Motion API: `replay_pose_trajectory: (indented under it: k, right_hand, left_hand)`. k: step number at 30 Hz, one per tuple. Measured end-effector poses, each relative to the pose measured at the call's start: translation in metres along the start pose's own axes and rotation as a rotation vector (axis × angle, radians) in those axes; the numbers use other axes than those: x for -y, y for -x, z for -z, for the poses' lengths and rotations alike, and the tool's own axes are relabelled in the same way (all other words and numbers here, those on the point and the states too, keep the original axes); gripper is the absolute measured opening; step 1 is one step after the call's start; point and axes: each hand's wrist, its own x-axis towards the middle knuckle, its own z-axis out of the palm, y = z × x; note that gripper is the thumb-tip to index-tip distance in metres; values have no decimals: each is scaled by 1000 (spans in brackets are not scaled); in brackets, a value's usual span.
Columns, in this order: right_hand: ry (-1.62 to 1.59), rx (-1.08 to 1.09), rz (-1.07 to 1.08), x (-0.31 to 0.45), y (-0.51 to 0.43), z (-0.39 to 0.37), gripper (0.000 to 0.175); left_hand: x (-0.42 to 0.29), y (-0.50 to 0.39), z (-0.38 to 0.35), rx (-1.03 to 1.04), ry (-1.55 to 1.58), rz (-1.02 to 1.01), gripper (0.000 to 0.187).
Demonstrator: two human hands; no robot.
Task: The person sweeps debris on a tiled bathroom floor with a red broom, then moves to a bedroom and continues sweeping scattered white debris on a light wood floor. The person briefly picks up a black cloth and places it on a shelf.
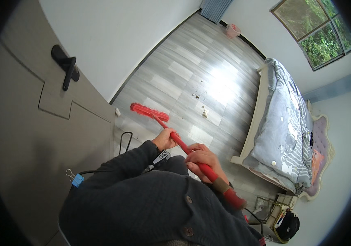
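Observation:
A red broom with a red bristled head [149, 112] reaches from my chest down toward the grey plank floor. My left hand [165, 139] is wrapped around the lower part of its red handle [207, 170]. Higher up, nearer my body, my right hand [205, 160] grips the same handle. A brown band [221, 185] circles the handle close to its top end. Small dark debris [197, 96] and a pale crumpled scrap [205, 112] lie on the floor beyond my hands, to the right of the broom head.
At left stands a grey door [80, 132] with a black handle [68, 69]. A bed [281, 129] with grey bedding takes up the right side. By the far wall sits a pink bin [233, 30]. A cluttered rack [281, 223] is at lower right. A white scrap [117, 112] lies near the door edge.

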Motion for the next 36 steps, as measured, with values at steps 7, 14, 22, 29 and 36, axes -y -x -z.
replay_pose_trajectory:
  k: [7, 14, 22, 29, 36]
  right_hand:
    - [-408, -292, 74, -65, -60, 102, 23]
    - [-482, -352, 176, -156, -144, 216, 32]
    - [-532, -366, 176, -221, -246, 314, 25]
    - [-232, -566, 123, -319, -388, 367, 26]
    - [-4, -705, -240, -495, -601, 414, 13]
  left_hand:
    - [-70, -110, -80, 36, 44, -27, 5]
    - [-142, -202, -195, -138, 100, -90, 5]
    - [-222, -303, -308, -16, 18, -130, 7]
    - [-344, -457, -427, 59, -52, -24, 11]
    - [-514, -630, -587, 142, -251, -49, 10]
